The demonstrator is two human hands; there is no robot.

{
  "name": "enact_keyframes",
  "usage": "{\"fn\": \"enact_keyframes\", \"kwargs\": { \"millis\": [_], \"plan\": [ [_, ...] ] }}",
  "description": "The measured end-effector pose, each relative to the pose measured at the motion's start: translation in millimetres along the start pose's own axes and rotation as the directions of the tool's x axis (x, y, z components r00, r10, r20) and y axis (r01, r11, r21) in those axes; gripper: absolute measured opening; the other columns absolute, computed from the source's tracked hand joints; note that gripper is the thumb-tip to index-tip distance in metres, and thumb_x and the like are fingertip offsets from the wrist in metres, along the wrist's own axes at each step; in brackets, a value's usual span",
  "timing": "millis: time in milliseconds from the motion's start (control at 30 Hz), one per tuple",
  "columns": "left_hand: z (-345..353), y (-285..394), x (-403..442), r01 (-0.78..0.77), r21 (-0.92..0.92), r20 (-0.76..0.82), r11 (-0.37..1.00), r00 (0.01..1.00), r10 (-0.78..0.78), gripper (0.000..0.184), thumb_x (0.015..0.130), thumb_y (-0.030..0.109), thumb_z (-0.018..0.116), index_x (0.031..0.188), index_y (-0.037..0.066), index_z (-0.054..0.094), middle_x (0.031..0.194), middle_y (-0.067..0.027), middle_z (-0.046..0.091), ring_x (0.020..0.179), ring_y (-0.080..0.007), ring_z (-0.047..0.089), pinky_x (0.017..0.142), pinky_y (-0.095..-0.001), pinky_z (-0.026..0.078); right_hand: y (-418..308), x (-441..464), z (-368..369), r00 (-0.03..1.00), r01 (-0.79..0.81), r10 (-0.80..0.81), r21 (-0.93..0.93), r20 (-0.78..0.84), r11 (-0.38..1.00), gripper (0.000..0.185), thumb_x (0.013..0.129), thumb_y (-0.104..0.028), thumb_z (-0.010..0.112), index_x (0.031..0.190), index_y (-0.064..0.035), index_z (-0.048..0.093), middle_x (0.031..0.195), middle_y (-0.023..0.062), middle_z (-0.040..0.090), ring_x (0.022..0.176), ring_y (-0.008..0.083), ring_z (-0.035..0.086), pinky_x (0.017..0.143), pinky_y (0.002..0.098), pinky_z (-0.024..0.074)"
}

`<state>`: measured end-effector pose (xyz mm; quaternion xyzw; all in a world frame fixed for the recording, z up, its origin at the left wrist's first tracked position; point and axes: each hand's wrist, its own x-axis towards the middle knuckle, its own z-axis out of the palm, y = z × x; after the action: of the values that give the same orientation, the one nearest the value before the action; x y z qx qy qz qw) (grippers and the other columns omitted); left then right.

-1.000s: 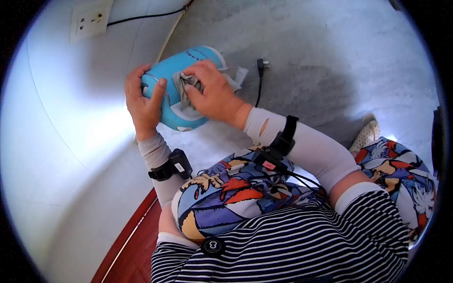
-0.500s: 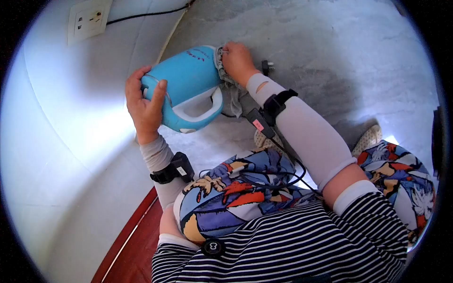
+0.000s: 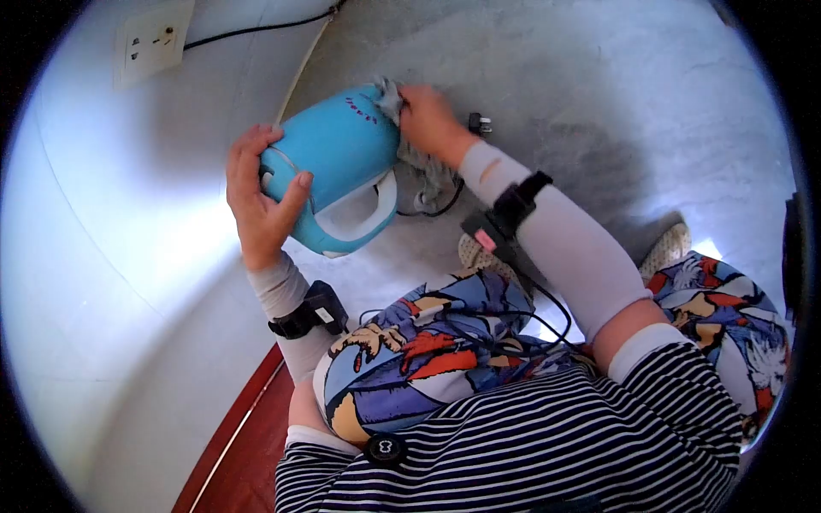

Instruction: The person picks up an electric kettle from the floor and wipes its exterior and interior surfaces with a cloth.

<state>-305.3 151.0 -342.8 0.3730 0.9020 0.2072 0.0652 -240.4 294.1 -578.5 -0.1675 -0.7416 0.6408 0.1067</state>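
Observation:
A blue electric kettle (image 3: 338,145) with a white-lined handle (image 3: 369,218) lies tilted on its side in the air, its handle toward my body. My left hand (image 3: 263,197) grips its left end, thumb on the near side and fingers over the top. In my right hand (image 3: 430,124) is a crumpled grey cloth (image 3: 388,98), pressed against the kettle's right end near the dark red lettering. Part of the cloth hangs below that hand, beside the kettle's end.
A black plug (image 3: 481,124) and its cord are just right of my right hand. A wall socket (image 3: 154,41) with a black cable is at the upper left. Red furniture or trim (image 3: 244,427) runs along the lower left. My shoes (image 3: 667,248) rest on the grey floor.
My right hand has moved with the cloth from the kettle's side above the handle to its right end. The kettle has turned slightly, and its handle now shows.

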Motion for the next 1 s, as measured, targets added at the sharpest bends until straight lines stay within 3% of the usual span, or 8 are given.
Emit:
{"fn": "enact_keyframes", "kwargs": {
  "millis": [333, 400, 533, 633, 700, 833, 933, 1000],
  "plan": [
    [-2, -6, 14, -0.054, 0.02, 0.022, 0.998, 0.998, 0.054, 0.053, 0.066, 0.029, 0.077, 0.11, 0.004, 0.065, 0.119, -0.0188, 0.06, 0.119, -0.0369, 0.055, 0.096, -0.045, 0.045, 7, -29, -4, 0.965, -0.23, 0.242, -0.113, 0.103, 0.967, 0.018, 0.077, -0.007, 0.063, 0.089, 0.0057, 0.066, 0.094, 0.0291, 0.066, 0.091, 0.0469, 0.063, 0.08, 0.0496, 0.0517],
    [-3, -13, 13, -0.048, 0.005, 0.026, 0.999, 0.999, 0.048, 0.051, 0.067, 0.029, 0.077, 0.11, 0.004, 0.065, 0.12, -0.0189, 0.06, 0.119, -0.0368, 0.056, 0.097, -0.0453, 0.045, 11, -40, 5, 0.906, -0.153, 0.22, -0.204, 0.362, 0.967, 0.022, 0.08, -0.013, 0.062, 0.09, 0.0059, 0.067, 0.099, 0.0294, 0.066, 0.094, 0.0462, 0.063, 0.085, 0.0488, 0.0518],
    [-1, -18, 10, -0.036, 0.001, 0.027, 0.999, 0.999, 0.036, 0.051, 0.068, 0.031, 0.077, 0.111, 0.005, 0.066, 0.121, -0.0188, 0.06, 0.118, -0.0367, 0.056, 0.097, -0.0454, 0.045, 6, -31, 4, 0.891, -0.29, 0.317, -0.131, 0.324, 0.948, 0.021, 0.08, -0.013, 0.062, 0.089, 0.0054, 0.067, 0.099, 0.0288, 0.066, 0.095, 0.0456, 0.063, 0.086, 0.0485, 0.0515],
    [-1, -17, 4, 0.005, -0.056, -0.005, 0.998, 1.0, -0.005, 0.051, 0.069, 0.033, 0.077, 0.111, 0.006, 0.066, 0.121, -0.0187, 0.06, 0.118, -0.0363, 0.056, 0.098, -0.0452, 0.044, -4, -2, -10, 0.946, -0.284, 0.298, -0.119, 0.13, 0.951, 0.021, 0.079, -0.011, 0.062, 0.089, 0.0055, 0.067, 0.098, 0.0289, 0.066, 0.094, 0.0455, 0.064, 0.086, 0.0488, 0.0515],
    [-3, -15, 7, -0.016, 0.013, 0.005, 1.0, 1.0, 0.016, 0.051, 0.069, 0.035, 0.076, 0.11, 0.006, 0.065, 0.12, -0.0186, 0.06, 0.117, -0.0363, 0.056, 0.097, -0.0451, 0.045, -1, 17, -10, 0.999, -0.024, 0.026, -0.039, 0.029, 0.999, 0.02, 0.078, -0.01, 0.06, 0.09, 0.0047, 0.067, 0.097, 0.0295, 0.066, 0.094, 0.0456, 0.064, 0.085, 0.0492, 0.0516],
    [-5, -18, 8, -0.022, 0.007, 0.002, 1.0, 1.0, 0.022, 0.051, 0.069, 0.035, 0.076, 0.11, 0.006, 0.065, 0.12, -0.0185, 0.06, 0.117, -0.0363, 0.056, 0.097, -0.0452, 0.045, 13, 6, 1, 0.991, -0.098, 0.111, -0.147, 0.077, 0.984, 0.026, 0.079, -0.016, 0.065, 0.098, 0.0022, 0.067, 0.096, 0.0263, 0.067, 0.093, 0.0435, 0.064, 0.082, 0.0474, 0.0516],
    [-2, -17, 8, -0.025, 0.016, 0.003, 1.0, 1.0, 0.025, 0.051, 0.069, 0.033, 0.076, 0.11, 0.005, 0.065, 0.118, -0.0183, 0.061, 0.116, -0.0361, 0.057, 0.096, -0.0449, 0.045, 6, -24, -7, 0.923, -0.147, 0.229, -0.266, 0.31, 0.953, 0.024, 0.079, -0.013, 0.066, 0.099, -0.0004, 0.067, 0.096, 0.0252, 0.067, 0.092, 0.0424, 0.064, 0.084, 0.046, 0.0514],
    [-4, -19, 6, -0.015, -0.003, 0.008, 1.0, 1.0, 0.015, 0.05, 0.068, 0.032, 0.077, 0.109, 0.005, 0.066, 0.117, -0.0183, 0.061, 0.116, -0.0361, 0.057, 0.096, -0.0447, 0.045, -5, -32, -6, 0.95, -0.185, 0.169, 0.035, 0.264, 0.982, 0.022, 0.08, -0.009, 0.065, 0.101, -0.0035, 0.068, 0.094, 0.0237, 0.067, 0.089, 0.0422, 0.064, 0.083, 0.0455, 0.0513]
  ]
}}
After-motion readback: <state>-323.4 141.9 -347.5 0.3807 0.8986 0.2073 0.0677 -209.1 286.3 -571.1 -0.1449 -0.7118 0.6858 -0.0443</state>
